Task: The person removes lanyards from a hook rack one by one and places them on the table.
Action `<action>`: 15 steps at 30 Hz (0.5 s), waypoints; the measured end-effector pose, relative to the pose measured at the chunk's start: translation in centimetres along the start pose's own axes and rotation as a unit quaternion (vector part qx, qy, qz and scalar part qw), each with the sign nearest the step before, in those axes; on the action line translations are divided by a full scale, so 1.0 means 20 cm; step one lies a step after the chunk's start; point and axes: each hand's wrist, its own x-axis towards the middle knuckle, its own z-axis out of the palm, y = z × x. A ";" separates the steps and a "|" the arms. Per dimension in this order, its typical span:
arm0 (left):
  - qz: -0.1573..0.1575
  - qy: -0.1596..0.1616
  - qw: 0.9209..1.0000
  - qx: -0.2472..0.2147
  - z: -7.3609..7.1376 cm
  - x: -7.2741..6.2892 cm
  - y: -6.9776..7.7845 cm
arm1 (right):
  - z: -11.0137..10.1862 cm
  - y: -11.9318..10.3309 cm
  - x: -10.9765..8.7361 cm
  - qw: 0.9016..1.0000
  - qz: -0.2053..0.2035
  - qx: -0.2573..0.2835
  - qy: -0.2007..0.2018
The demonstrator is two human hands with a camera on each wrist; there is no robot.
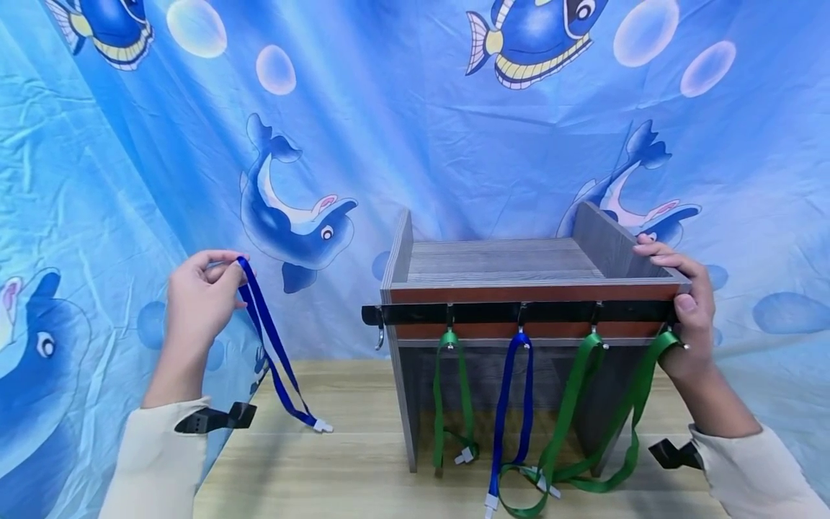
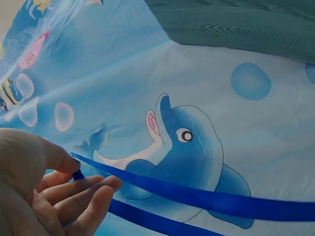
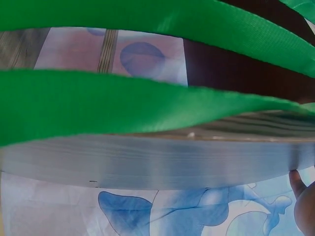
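Note:
My left hand (image 1: 206, 294) pinches the top of a blue lanyard (image 1: 275, 353) between thumb and fingers, left of a grey wooden rack (image 1: 405, 404). The lanyard's loop hangs down, its white clip low near the table. Across the rack's front runs a black hook rail (image 1: 486, 313). From its hooks hang a green lanyard (image 1: 466, 389), another blue lanyard (image 1: 502, 418), and two more green lanyards (image 1: 570, 396) at the right. My right hand (image 1: 694, 310) grips the rack's upper right side; in the right wrist view a fingertip (image 3: 297, 183) touches the side panel.
The leftmost hook (image 1: 380, 337) on the rail carries nothing. Under the rack is a light wooden table (image 1: 311, 476), where the lower ends of some lanyards lie. A blue curtain (image 1: 415, 144) printed with dolphins and fish hangs behind.

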 end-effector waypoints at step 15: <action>-0.005 0.047 0.998 -0.044 0.03 0.13 0.05 | 0.00 0.00 0.00 1.000 0.006 0.010 -0.011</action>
